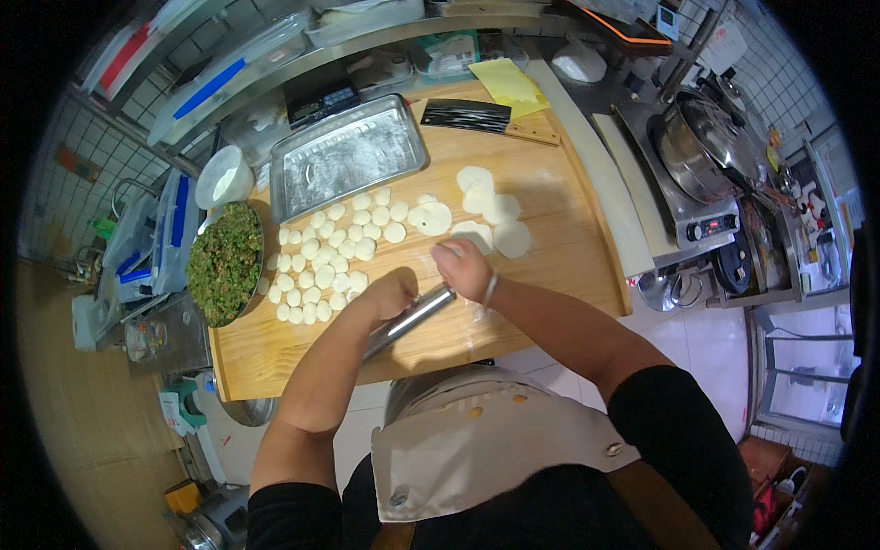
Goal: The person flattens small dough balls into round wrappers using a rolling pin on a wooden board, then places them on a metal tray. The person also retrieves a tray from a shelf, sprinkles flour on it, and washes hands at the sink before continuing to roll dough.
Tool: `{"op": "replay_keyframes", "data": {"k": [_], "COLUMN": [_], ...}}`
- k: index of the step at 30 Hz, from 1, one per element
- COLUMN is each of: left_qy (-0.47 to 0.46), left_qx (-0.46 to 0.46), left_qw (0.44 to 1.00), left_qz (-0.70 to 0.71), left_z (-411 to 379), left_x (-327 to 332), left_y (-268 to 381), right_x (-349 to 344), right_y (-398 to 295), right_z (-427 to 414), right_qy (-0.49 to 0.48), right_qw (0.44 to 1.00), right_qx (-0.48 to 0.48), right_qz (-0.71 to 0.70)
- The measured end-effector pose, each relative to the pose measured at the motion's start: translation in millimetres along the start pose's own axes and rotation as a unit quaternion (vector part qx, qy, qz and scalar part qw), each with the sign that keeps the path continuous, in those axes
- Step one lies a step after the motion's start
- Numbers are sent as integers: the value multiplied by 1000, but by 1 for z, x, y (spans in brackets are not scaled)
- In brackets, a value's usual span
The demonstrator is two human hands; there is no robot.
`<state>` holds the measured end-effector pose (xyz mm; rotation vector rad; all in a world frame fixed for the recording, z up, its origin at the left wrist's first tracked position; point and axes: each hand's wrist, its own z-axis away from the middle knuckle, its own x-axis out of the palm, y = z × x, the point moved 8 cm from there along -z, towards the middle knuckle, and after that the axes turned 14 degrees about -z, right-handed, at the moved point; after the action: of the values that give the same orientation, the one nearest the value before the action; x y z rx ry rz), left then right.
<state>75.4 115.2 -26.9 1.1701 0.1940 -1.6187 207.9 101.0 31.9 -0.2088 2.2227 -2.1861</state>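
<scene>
A metal rolling pin (414,319) lies slantwise above the near part of a wooden board (550,275). My right hand (464,269) is curled into a fist at its far right end and appears to grip it there. Close beside the pin is my left hand (393,295), bent down at the wrist; its fingertips and anything under them are hidden. Several small dough discs (324,276) cover the board left of my hands. Beyond my hands is a thin rolled wrapper (433,218) with a green speck. More rolled wrappers (512,238), some overlapping, lie farther right.
A heaped bowl of green filling (225,265) stands at the board's left edge, near a white bowl of flour (225,180). Behind the discs sits a floured metal tray (347,155). A cleaver (474,117) lies at the back by yellow paper (512,88). A pot (694,151) is at right.
</scene>
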Motion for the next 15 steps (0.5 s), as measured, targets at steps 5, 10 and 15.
{"op": "replay_keyframes", "data": {"k": [5,10,15], "left_qy": [-15,82,223], "left_qx": [-3,-70,-132], "left_qw": [995,977,760], "left_qz": [-103,183,596], "left_z": [-6,10,42], "left_x": [5,4,-2], "left_y": [17,-13,-34], "right_x": [-5,-4,-4], "right_y": [8,12,15], "right_z": [43,93,67], "right_qy": [-12,18,6], "right_qw": [997,991,987], "right_qx": [-67,76,54], "right_qz": [33,-108,-154]}}
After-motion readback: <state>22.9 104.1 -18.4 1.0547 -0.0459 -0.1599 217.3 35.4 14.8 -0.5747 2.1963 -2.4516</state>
